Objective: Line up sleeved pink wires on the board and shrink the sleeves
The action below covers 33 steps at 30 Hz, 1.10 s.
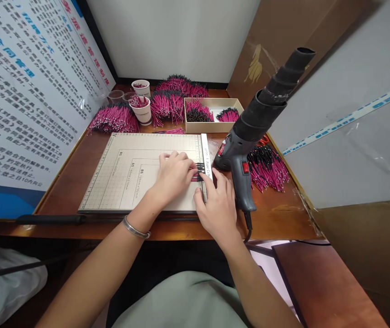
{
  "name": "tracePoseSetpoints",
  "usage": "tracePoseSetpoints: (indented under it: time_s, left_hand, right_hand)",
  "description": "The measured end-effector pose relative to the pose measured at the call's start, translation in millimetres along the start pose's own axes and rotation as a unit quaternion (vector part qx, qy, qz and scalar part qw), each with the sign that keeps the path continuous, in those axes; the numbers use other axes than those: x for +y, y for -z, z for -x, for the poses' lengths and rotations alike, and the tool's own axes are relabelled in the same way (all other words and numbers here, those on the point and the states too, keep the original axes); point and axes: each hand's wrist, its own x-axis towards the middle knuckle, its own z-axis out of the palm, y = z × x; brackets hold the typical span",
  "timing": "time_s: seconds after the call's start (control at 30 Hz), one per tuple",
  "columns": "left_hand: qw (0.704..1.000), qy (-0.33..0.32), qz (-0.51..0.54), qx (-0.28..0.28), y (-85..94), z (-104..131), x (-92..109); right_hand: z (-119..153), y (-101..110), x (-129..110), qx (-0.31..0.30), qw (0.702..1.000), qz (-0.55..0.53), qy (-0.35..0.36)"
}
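Observation:
A small row of pink wires with black ends (200,167) lies on the right side of a paper cutter board (113,182), against its white edge strip (205,150). My left hand (176,175) is bent over the board, its thumb and fingers closed on the wires and hiding part of them. My right hand (217,200) rests by the board's right edge with fingers apart. Its index fingertip touches or nearly touches the black ends, and the thumb lies on the board's edge.
Close right of my right hand stands a heat gun (245,141), nozzle up. Behind it lies a wire bundle (268,166). At the back are wire piles (167,105), paper cups (141,110) and a shallow box (211,127) of wires. The cutter's black handle (51,219) runs along the front edge.

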Motion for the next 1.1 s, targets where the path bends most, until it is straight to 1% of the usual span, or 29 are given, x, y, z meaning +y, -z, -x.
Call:
tracePoseSetpoints:
  time_s: [0.13,0.3,0.53,0.6,0.7,0.83,1.1]
  left_hand:
    - [1.0,-0.002,0.0,-0.003,0.5,-1,6]
    - [0.999,0.029,-0.008,0.016,8.0,-2,0]
    - [1.0,0.02,-0.009,-0.012,7.3,-10,4]
    - [1.0,0.02,-0.011,-0.011,9.2,-6,5]
    - [1.0,0.012,-0.017,-0.013,10.3,5,5]
    - [0.998,-0.01,-0.037,-0.051,5.6,17,7]
    - [0.99,-0.017,-0.099,-0.1,4.9,23,15]
  right_hand:
    - [0,0,0,0.001,1.0,0.001,-0.006]
    - [1,-1,-1,0.007,1.0,0.0,-0.01]
    - [1,-2,-1,0.015,1.0,-0.001,-0.01]
    - [1,-2,-1,0.019,1.0,-0.001,-0.011]
    - [2,-3,-1,0.025,1.0,-0.005,-0.011]
    - [3,-4,1,0.032,0.999,-0.016,-0.005]
    - [3,-3,1,0.036,0.998,-0.043,-0.013]
